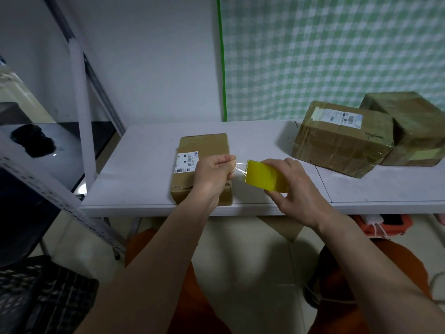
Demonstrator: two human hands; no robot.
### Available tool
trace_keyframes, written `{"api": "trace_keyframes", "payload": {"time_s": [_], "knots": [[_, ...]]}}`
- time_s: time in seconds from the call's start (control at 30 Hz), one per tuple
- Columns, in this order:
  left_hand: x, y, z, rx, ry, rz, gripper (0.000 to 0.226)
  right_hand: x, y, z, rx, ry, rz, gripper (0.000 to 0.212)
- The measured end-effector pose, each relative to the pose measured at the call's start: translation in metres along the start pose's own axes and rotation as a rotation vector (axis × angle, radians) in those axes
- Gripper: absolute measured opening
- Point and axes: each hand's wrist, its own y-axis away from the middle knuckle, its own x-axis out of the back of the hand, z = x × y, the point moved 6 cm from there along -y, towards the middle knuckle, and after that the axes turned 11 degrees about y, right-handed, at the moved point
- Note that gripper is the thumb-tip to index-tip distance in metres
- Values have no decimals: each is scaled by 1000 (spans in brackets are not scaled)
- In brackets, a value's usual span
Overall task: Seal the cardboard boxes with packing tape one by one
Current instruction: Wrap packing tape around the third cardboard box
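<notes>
— Where is the tape?

— The yellow tape roll (pixel 266 175) is held above the front of the white table (pixel 144 165), just right of a small cardboard box (pixel 204 145). The right hand (pixel 291 189) grips it, thumb under, fingers curled over the top. A short strip of clear tape (pixel 238 166) stretches from the roll leftward to the left hand (pixel 213 175), whose thumb and fingers pinch its free end.

— And the box?

— It lies flat near the table's front edge, long side running away from the person. The left hand hovers over its right half; whether it touches the cardboard I cannot tell. A white shipping label (pixel 186 162) sits on the left of its top, with barcodes and small print too fine to read. The front flap looks torn at the edge.

— Any other boxes?

— Two bigger ones at the far right. The nearer large box (pixel 342 145) is wrapped in glossy tape and carries a white label with a blue band (pixel 337 118); the writing is illegible. Touching it behind is a second large box (pixel 419 131), also taped.

— Around the table?

— A green-and-white checked curtain (pixel 337 56) hangs behind, a grey metal shelf frame (pixel 79 92) stands at the left, and a black plastic crate (pixel 43 297) sits on the floor. The person's orange trousers (pixel 192 297) show below.
</notes>
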Motion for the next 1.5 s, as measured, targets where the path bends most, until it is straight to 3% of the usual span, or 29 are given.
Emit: {"api": "trace_keyframes", "payload": {"time_s": [0.47, 0.63, 0.73, 0.8, 0.9, 1.03, 1.13, 1.3, 1.5], "knots": [[13, 3, -6, -2, -17, 97, 13, -8, -8, 5, -71, 254, -82, 56], [21, 1, 1, 36, -3, 94, 14, -15, -8, 5, -88, 303, -126, 71], [27, 3, 3, 30, 38, 130, 13, -13, -5, 7, -156, 267, 12, 59], [29, 4, 3, 33, 54, 145, 11, -9, -6, 9, -236, 174, 159, 50], [33, 4, 6, 31, 74, 149, 10, -11, -6, 15, -417, -121, 292, 54], [44, 3, 10, 43, 52, 194, 13, -29, -4, 21, -683, -474, 314, 46], [56, 0, 10, 56, 25, 231, 20, -43, -9, 20, -709, -685, 270, 25], [70, -4, 7, 25, -75, 252, 12, -41, -17, 13, -551, -320, 199, 52], [75, -7, 0, -42, -246, 302, 14, -41, -33, 10, -466, -159, 180, 55]]}}
